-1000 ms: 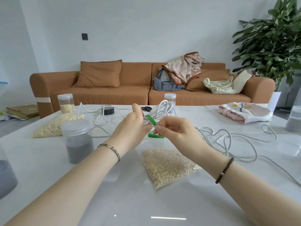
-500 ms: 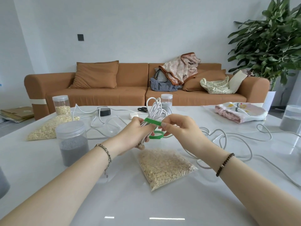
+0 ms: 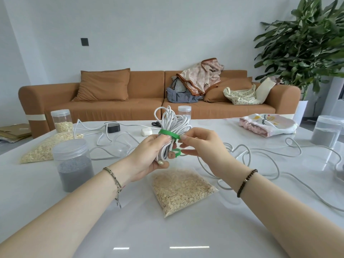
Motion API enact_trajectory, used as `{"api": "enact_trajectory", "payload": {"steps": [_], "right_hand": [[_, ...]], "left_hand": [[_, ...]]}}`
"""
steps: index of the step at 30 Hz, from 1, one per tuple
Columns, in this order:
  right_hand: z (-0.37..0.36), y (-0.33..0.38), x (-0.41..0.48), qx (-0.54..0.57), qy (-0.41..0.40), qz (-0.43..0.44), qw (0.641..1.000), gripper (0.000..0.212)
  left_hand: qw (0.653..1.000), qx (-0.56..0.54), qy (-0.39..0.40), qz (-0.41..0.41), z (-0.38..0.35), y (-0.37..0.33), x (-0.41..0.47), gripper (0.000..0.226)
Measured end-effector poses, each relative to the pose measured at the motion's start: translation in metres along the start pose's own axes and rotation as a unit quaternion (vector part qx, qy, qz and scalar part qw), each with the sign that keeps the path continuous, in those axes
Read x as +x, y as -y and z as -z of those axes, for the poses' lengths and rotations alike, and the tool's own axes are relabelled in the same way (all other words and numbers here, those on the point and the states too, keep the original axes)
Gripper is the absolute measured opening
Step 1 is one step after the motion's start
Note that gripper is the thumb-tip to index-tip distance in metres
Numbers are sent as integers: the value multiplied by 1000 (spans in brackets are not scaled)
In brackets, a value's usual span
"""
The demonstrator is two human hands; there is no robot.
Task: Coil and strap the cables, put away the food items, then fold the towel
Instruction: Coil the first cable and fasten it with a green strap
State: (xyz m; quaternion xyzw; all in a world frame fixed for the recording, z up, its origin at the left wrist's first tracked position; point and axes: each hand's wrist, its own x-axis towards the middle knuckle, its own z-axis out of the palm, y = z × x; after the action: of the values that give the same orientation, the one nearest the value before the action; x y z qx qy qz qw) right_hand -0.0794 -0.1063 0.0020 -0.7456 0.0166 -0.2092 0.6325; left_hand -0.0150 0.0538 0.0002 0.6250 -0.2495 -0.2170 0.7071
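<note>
Above the middle of the white table (image 3: 186, 231), my left hand (image 3: 149, 155) grips a coiled white cable (image 3: 172, 121) held upright. A green strap (image 3: 167, 133) runs around the coil's middle, and my right hand (image 3: 201, 146) pinches its free end beside the coil. A second loose white cable (image 3: 260, 155) sprawls across the table to the right. A clear bag of oats (image 3: 181, 189) lies right below my hands. Another bag of oats (image 3: 46, 146) lies at the left. The folded pink and white towel (image 3: 268, 123) sits at the back right.
A jar of grey grains (image 3: 73, 164) stands near my left forearm, a jar of oats (image 3: 61, 120) at the back left, a small jar (image 3: 184, 111) behind the coil, another grey jar (image 3: 327, 130) at the far right. A black adapter (image 3: 113, 127), a white plug (image 3: 147, 131) and more cable (image 3: 100, 140) lie behind.
The coil has been turned upright and lifted a little. The green strap now lies wrapped around its middle, with my right hand drawing the end round to the right side.
</note>
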Motion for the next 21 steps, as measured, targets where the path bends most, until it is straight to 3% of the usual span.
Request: {"api": "enact_trajectory", "payload": {"steps": [6,21], "right_hand": [[1,0,-1,68,18,-43,997,12],[-4,-1,-2,136,6,-44,990,17]], "left_hand": [[999,-49,11,3,-6,3,-2,19],[992,-128,9,3,-12,1,-7,17]]}}
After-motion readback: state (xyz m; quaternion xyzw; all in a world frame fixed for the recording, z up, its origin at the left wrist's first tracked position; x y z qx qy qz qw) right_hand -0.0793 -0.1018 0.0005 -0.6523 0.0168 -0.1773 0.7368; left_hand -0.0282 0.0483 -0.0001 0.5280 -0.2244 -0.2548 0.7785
